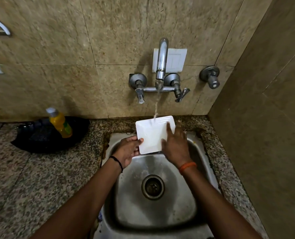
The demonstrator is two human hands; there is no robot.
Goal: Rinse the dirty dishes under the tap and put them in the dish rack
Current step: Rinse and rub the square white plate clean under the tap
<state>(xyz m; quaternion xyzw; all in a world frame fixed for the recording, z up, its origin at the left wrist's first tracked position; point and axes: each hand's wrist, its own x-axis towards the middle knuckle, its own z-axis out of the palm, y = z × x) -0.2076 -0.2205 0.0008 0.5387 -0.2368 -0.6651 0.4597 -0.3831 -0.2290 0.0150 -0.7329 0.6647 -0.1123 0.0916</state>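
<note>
Nearest the camera, two bare forearms reach forward over a steel sink (pixel 191 204), whose round drain (pixel 152 187) lies below and behind both wrists. The left hand (pixel 127 151), with a thin black band (pixel 117 162) at its wrist, grips the near left corner of a square white plate (pixel 150 135): its thumb lies curled over the plate's top face and its fingers are tucked beneath the edge. The right hand (pixel 176 145), with an orange band (pixel 187 167) at its wrist, lies spread on the right half of the plate, fingers nearly straight and pressed flat against the white surface rather than wrapped round it. The plate is held between the two hands above the far rim of the sink, tilted with its far edge raised. A stream of water (pixel 156 107) strikes the plate just beyond the right hand's fingertips, falling from the curved chrome tap (pixel 161 61) on the tiled wall ahead of the hands. Two lever handles flank the spout, and a separate valve knob (pixel 211 78) sits further right of the right hand. Well to the left of the left hand, on the speckled stone counter (pixel 31 169), a yellow bottle (pixel 59 124) stands by a dark pan (pixel 45 137) against the wall.
</note>
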